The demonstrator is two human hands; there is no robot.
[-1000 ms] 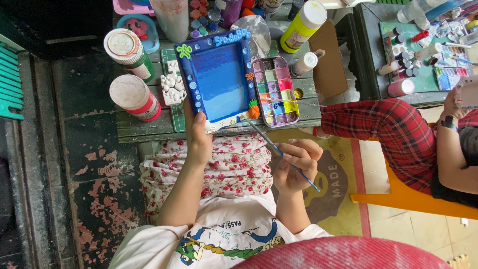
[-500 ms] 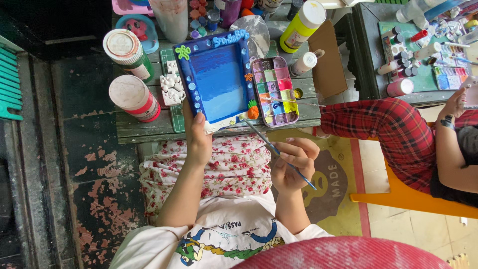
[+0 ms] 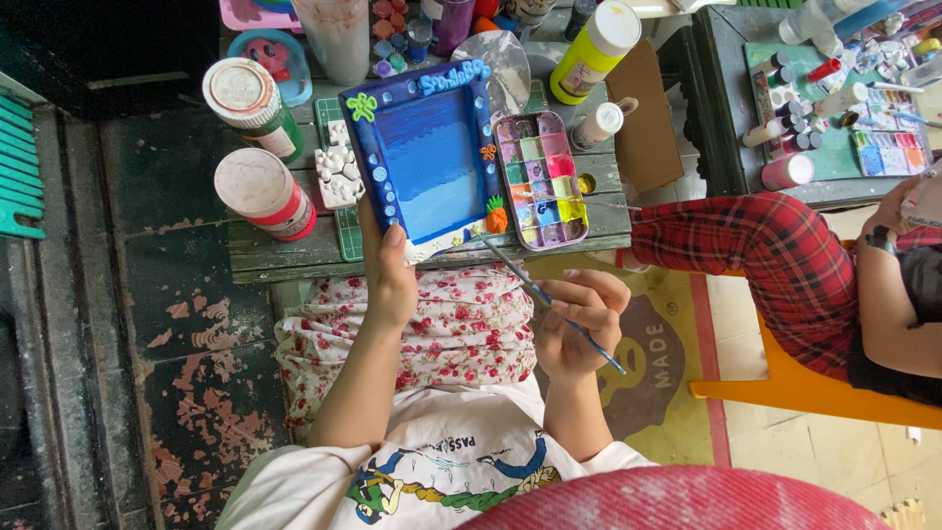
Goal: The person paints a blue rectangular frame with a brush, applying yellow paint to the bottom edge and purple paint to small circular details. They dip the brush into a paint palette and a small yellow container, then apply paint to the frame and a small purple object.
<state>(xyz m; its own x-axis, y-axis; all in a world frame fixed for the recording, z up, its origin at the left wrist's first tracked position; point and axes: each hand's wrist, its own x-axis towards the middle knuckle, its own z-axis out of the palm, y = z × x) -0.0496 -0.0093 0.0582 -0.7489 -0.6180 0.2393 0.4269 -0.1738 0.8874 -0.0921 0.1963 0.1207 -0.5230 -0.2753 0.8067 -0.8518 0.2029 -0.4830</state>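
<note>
A slatted wooden worktop is carrying two capped jars at one end, with a green mat and white moulded pieces lying just beside them. A paint palette is lying near the other end, a yellow bottle and a small white bottle standing behind it, and a cardboard sheet is leaning off that edge.
</note>
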